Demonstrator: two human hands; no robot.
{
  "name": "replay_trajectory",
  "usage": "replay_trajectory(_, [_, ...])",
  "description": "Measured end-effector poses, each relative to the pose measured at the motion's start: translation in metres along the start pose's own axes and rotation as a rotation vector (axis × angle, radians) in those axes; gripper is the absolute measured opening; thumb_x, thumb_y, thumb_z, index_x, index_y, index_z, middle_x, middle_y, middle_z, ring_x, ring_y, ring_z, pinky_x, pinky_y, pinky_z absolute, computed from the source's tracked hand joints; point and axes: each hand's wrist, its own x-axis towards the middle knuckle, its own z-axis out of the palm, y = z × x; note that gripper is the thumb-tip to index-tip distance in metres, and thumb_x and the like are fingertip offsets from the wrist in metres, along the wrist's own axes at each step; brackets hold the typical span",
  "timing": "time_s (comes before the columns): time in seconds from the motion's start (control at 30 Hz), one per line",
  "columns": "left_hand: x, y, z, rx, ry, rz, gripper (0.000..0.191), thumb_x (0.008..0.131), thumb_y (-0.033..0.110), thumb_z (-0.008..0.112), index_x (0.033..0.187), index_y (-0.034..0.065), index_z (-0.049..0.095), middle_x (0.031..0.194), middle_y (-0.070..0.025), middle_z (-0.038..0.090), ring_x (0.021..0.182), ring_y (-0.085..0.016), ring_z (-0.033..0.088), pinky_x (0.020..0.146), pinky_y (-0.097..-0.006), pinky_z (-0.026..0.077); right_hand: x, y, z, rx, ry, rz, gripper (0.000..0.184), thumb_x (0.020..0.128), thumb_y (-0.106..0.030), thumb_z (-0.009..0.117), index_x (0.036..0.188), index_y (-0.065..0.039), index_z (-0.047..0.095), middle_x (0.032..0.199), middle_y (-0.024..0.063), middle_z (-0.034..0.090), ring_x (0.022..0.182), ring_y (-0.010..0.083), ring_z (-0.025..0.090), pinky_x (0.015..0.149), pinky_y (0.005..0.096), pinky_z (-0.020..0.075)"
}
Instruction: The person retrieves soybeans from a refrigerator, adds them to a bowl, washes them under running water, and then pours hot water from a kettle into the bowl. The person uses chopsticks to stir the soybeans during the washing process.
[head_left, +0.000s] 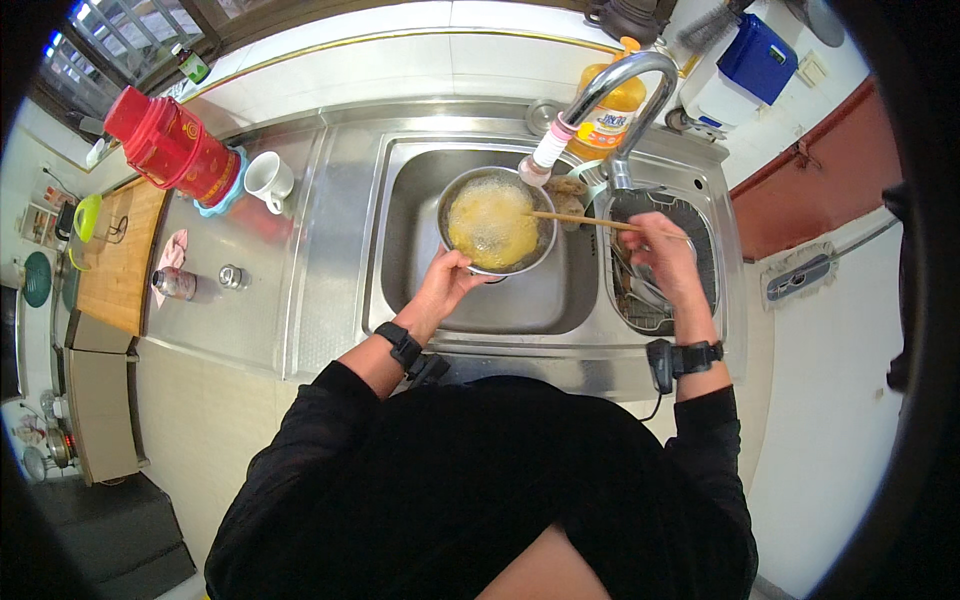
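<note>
My left hand (452, 279) grips the near rim of a round metal bowl (550, 246), tilted slightly over the steel sink basin (525, 304). Inside the bowl is a frothy yellow liquid (491, 217), bubbly on top, probably beaten egg. My right hand (661, 251) is closed around wooden chopsticks (581, 218); their tips reach into the yellow liquid from the right. Whether there is one stick or two I cannot tell for sure. The faucet's white and pink spout (547, 154) hangs just over the bowl's far right rim.
A curved chrome faucet (637, 67) arches beside an orange pump bottle (619, 97). To the right, a wire rack (637, 319) with dishes fills the small basin. A red thermos (184, 146), white mug (268, 180), jar (176, 283) and small metal lid (231, 277) stand on the left counter.
</note>
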Motion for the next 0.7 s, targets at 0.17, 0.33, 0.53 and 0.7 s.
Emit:
replay_trajectory(0.17, [-0.025, 0.005, 0.003, 0.044, 0.040, 0.028, 0.056, 0.073, 0.002, 0.047, 0.128, -0.0010, 0.034, 0.129, -0.0174, 0.043, 0.114, -0.033, 0.047, 0.092, -0.0504, 0.045, 0.011, 0.014, 0.050, -0.101, -0.098, -0.088, 0.022, 0.087, -0.022, 0.058, 0.097, -0.003, 0.062, 0.084, 0.0039, 0.064, 0.072, 0.0086, 0.058, 0.058, 0.0221, 0.0488])
replay_trajectory(0.33, [-0.043, 0.013, 0.004, 0.096, 0.045, 0.043, 0.063, 0.073, 0.000, 0.046, 0.132, 0.0038, 0.025, 0.130, -0.0165, 0.039, 0.116, -0.032, 0.046, 0.089, -0.0495, 0.048, 0.002, 0.014, 0.058, -0.121, -0.229, 0.031, 0.023, 0.088, -0.021, 0.057, 0.100, -0.002, 0.062, 0.085, 0.0062, 0.065, 0.073, 0.0104, 0.060, 0.062, 0.0229, 0.0502])
replay_trajectory(0.53, [-0.056, 0.015, 0.005, 0.113, 0.065, 0.075, 0.062, 0.073, 0.002, 0.049, 0.131, 0.0023, 0.028, 0.129, -0.0151, 0.041, 0.114, -0.032, 0.048, 0.089, -0.0479, 0.048, -0.010, 0.008, 0.061, -0.129, -0.242, 0.035, 0.025, 0.089, -0.023, 0.053, 0.100, -0.003, 0.063, 0.089, 0.0062, 0.065, 0.078, 0.0124, 0.061, 0.066, 0.0260, 0.0516])
replay_trajectory(0.7, [-0.062, 0.015, 0.001, 0.126, 0.084, 0.070, 0.060, 0.073, 0.002, 0.049, 0.130, 0.0017, 0.030, 0.127, -0.0151, 0.043, 0.113, -0.030, 0.049, 0.089, -0.0471, 0.048, -0.014, 0.010, 0.069, -0.112, -0.172, -0.002, 0.026, 0.089, -0.025, 0.053, 0.099, -0.003, 0.063, 0.090, 0.0070, 0.065, 0.081, 0.0139, 0.062, 0.067, 0.0265, 0.0516])
